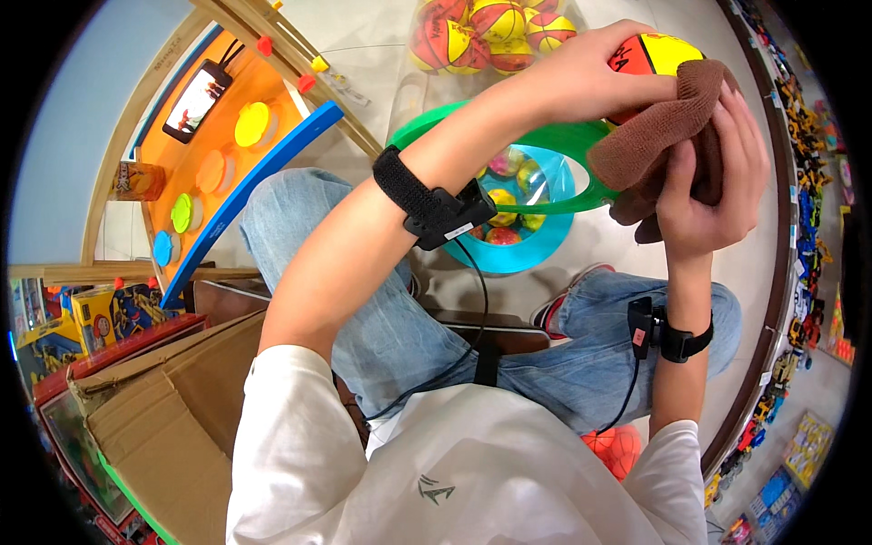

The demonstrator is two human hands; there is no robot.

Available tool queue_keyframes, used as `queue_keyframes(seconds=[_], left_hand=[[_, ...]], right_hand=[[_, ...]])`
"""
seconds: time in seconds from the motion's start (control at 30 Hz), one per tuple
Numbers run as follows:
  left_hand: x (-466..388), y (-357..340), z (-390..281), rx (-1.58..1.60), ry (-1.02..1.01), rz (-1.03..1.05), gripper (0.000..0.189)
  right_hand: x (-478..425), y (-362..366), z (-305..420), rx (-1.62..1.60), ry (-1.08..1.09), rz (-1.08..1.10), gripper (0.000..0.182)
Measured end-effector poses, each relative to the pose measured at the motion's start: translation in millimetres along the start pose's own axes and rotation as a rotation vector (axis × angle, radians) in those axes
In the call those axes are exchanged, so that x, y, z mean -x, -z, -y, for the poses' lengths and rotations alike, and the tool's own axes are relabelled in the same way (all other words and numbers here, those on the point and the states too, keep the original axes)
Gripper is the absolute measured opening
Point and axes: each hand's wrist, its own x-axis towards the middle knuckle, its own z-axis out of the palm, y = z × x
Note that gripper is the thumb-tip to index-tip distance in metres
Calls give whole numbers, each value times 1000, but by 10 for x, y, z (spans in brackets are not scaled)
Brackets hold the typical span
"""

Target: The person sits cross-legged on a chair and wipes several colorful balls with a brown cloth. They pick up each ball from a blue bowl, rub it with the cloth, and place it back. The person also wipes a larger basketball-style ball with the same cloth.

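Note:
At the upper right, a red and yellow toy basketball [664, 53] is held up by my left hand [599, 75], fingers around its near side. My right hand [722, 184] grips a bunched brown cloth [698, 102] that lies against the ball and covers much of it. Under my forearms is a green ring-shaped rim [429, 122]. A translucent blue tub [524, 257] with several colourful balls inside sits below it on the floor. Beyond, a clear container holds several red and yellow basketballs [501, 22].
To the left stands a wooden easel with an orange tray [235, 82], a phone [197, 100] and several lidded paint cups [253, 124]. An open cardboard box [157, 422] is at lower left. Toy shelves [783, 272] line the right. An orange ball [616, 446] lies beside my leg.

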Motion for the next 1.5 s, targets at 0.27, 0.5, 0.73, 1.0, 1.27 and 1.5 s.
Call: queue_keyframes(seconds=[0.27,0.5,0.73,1.0,1.27,1.5], left_hand=[[-15,5,92,28,-154,18,81],[113,50,-132,58,-130,125,84],[131,102,-145,225,-157,207,86],[103,158,-257,628,-1,249,92],[6,139,-200,585,158,149,70],[119,159,-368,553,-16,291,76]], right_hand=[[-31,-18,-24,-295,-356,-53,27],[21,162,-230,-468,-797,-22,30],[189,163,-558,-1076,-1047,-58,33],[356,119,-558,-1327,-1308,-296,34],[296,-40,-197,-545,-550,-238,42],[156,-2,-168,-374,-488,-182,40]])
